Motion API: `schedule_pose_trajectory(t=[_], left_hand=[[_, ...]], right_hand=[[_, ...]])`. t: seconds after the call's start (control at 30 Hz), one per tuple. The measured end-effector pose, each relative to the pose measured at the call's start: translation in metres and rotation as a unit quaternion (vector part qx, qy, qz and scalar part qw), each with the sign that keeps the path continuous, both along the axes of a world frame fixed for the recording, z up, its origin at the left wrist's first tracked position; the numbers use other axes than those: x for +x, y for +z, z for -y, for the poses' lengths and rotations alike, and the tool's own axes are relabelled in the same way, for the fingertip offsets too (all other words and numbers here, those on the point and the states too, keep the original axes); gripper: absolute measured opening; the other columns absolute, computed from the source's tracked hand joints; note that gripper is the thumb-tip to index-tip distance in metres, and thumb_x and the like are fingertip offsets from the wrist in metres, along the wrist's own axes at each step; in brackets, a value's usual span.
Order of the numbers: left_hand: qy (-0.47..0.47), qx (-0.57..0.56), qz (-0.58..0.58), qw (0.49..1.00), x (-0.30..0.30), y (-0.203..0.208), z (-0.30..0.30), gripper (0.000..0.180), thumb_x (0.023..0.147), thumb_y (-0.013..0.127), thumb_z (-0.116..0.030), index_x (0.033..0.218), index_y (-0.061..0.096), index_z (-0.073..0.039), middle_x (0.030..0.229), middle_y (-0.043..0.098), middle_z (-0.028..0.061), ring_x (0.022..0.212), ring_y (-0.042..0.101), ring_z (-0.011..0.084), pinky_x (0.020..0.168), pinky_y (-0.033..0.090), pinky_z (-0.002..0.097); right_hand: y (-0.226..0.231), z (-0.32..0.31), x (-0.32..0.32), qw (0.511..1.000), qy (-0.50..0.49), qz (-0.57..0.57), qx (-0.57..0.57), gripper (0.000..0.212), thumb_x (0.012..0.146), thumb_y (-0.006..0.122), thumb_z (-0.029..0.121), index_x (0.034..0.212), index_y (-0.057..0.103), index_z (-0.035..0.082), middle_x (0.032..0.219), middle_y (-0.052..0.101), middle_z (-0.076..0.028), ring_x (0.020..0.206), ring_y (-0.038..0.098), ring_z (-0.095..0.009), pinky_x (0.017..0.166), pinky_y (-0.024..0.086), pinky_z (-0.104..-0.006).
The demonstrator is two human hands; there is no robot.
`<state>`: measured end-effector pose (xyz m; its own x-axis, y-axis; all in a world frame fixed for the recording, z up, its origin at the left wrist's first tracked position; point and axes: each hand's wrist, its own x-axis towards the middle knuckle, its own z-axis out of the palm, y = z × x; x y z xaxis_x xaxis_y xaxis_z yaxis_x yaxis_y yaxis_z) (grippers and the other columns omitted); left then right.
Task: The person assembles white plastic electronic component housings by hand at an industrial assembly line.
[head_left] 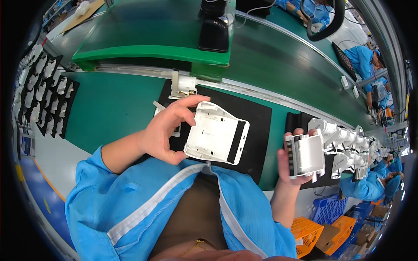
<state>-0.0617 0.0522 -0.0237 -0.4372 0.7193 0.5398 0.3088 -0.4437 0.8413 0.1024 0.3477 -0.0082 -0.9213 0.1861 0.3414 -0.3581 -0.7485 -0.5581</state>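
My left hand [159,130] grips a flat white plastic housing [215,135] by its left edge, thumb at the lower corner and fingers at the upper one. Its shallow inner side faces up, with a black strip across the right end. Off to the right, my right hand [284,167] holds a smaller boxy white plastic part [311,153] with a dark, ribbed strip along its left side. The two pieces are apart. Behind my left hand, a white plastic assembly [186,86] rests on the black mat [257,126], and another white piece beside it is partly hidden.
Rows of white plastic parts [344,135] stand close to the right of my right hand. Black racks [54,93] with several white pieces are at the left. A green-edged shelf [152,53] bears a black phone [214,35]. Orange crates [307,235] sit lower right; co-workers are beyond.
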Motion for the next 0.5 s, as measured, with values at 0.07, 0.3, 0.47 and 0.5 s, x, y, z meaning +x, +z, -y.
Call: schedule_pose_trajectory(t=[0.07, 0.3, 0.47, 0.5], left_hand=[[-0.029, 0.001, -0.005, 1.0, 0.0, 0.002, -0.008, 0.064, 0.059, 0.076, -0.006, 0.115, 0.045, -0.009, 0.146, 0.026, 0.0262, 0.13, 0.041, 0.0337, 0.107, 0.033, 0.0454], [-0.047, -0.058, -0.03, 0.997, 0.011, 0.017, -0.007, 0.064, 0.057, 0.081, -0.008, 0.111, 0.048, -0.012, 0.145, 0.028, 0.0266, 0.131, 0.039, 0.0359, 0.107, 0.035, 0.0502], [0.019, -0.121, -0.165, 0.979, 0.023, 0.035, -0.013, 0.057, 0.056, 0.084, -0.016, 0.106, 0.055, -0.013, 0.141, 0.039, 0.0241, 0.126, 0.044, 0.0382, 0.098, 0.038, 0.0471], [0.017, -0.12, -0.154, 0.981, 0.026, 0.033, -0.015, 0.056, 0.056, 0.084, -0.017, 0.105, 0.056, -0.014, 0.14, 0.04, 0.0237, 0.125, 0.045, 0.0388, 0.097, 0.038, 0.0469]], right_hand=[[-0.01, 0.023, 0.002, 0.995, -0.035, 0.011, 0.088, 0.065, 0.081, 0.075, 0.031, 0.133, 0.041, 0.01, 0.125, 0.049, -0.015, 0.12, 0.05, -0.035, 0.09, 0.053, -0.0405], [0.008, 0.052, 0.003, 0.911, -0.083, 0.037, 0.402, 0.084, 0.064, 0.077, 0.009, 0.135, 0.032, 0.005, 0.133, 0.047, -0.022, 0.125, 0.049, -0.032, 0.098, 0.046, -0.0407], [0.001, 0.058, 0.009, 0.899, -0.089, 0.038, 0.427, 0.077, 0.061, 0.076, -0.002, 0.129, 0.04, 0.001, 0.132, 0.043, -0.019, 0.122, 0.05, -0.027, 0.099, 0.044, -0.0366], [0.0, 0.06, 0.011, 0.902, -0.092, 0.047, 0.42, 0.075, 0.061, 0.075, -0.004, 0.128, 0.042, 0.0, 0.131, 0.042, -0.019, 0.121, 0.05, -0.026, 0.099, 0.044, -0.0363]])
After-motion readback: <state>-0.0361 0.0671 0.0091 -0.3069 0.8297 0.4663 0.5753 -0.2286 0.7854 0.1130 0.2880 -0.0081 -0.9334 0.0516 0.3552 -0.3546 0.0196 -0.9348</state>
